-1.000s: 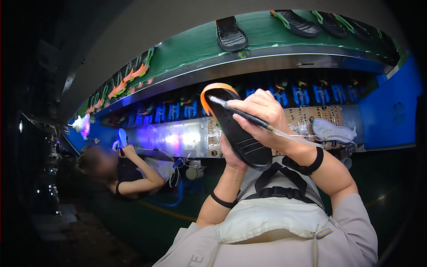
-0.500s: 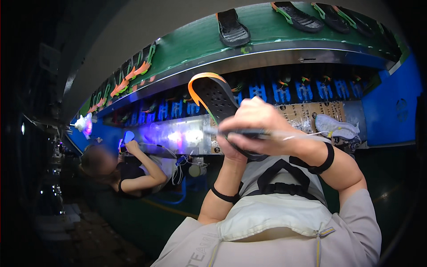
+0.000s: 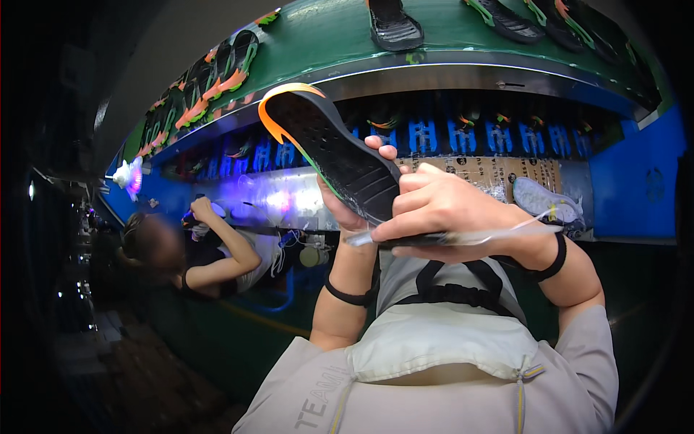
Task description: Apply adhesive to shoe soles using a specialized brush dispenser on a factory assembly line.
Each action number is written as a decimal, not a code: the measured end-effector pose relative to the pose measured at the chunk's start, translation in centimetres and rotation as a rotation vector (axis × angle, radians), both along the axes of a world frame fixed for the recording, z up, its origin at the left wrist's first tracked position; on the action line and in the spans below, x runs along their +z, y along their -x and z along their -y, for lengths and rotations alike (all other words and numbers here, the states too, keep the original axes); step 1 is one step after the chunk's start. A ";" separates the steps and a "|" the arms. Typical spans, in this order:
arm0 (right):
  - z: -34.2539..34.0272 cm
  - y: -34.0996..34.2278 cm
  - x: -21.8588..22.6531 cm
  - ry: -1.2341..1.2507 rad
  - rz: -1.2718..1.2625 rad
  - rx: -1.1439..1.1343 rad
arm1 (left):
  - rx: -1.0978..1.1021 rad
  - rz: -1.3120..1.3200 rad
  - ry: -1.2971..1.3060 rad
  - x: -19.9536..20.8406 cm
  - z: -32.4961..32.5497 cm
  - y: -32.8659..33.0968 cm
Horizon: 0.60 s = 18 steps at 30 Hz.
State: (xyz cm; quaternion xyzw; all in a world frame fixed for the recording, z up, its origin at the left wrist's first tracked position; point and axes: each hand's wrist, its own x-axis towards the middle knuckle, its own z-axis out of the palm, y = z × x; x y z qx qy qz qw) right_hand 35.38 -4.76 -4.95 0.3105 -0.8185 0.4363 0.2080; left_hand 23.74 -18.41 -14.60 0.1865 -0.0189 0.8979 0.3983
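Gripping the black shoe sole (image 3: 340,159), left hand (image 3: 347,210) underneath; right hand (image 3: 448,213) clamps a brush (image 3: 441,237).

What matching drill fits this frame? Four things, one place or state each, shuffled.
Things:
1. black shoe sole with orange rim
2. thin tool
3. black wristband
4. loose black sole

Places or states:
A. lying on the green conveyor belt
B. around the left forearm
C. gripped in the right hand
D. held up by the left hand

Pairs: 1-D, 2-C, 3-B, 4-A
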 end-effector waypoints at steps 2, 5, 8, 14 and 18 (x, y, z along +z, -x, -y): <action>-0.2 -0.5 0.9 0.007 0.120 -0.154 | -0.069 -0.030 -0.003 0.8 0.6 0.9; 0.0 -0.4 0.1 -0.168 0.020 -0.159 | -0.073 -0.055 0.056 1.5 0.9 1.3; -0.4 -1.2 1.1 -0.064 0.190 0.146 | -0.066 -0.096 0.061 2.0 1.8 2.1; -0.9 -1.0 1.3 -0.260 0.161 -0.003 | -0.105 -0.220 0.190 2.9 2.3 3.8; -1.4 -1.2 1.6 0.020 0.248 0.001 | -0.117 -0.274 0.363 3.6 2.7 4.3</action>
